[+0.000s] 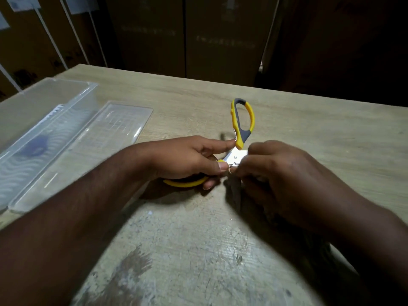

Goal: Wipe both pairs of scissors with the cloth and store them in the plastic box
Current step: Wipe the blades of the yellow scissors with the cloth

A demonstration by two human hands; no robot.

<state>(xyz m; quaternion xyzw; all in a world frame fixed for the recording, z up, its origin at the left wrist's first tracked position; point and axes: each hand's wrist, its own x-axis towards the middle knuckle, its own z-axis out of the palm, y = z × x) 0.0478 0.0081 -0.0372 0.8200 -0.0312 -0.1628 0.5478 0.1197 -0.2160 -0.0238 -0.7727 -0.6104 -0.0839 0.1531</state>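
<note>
A worn wooden bench (198, 228) carries everything. At its left edge lies an open clear plastic box (44, 120), with its clear lid (88, 151) flat beside it. Mid-bench, the left hand (187, 160) grips one yellow handle of the scissors (241, 129), whose handles are spread wide, the other loop pointing away. The right hand (278, 175) pinches a dark cloth (235, 193) against the steel blades by the pivot.
</note>
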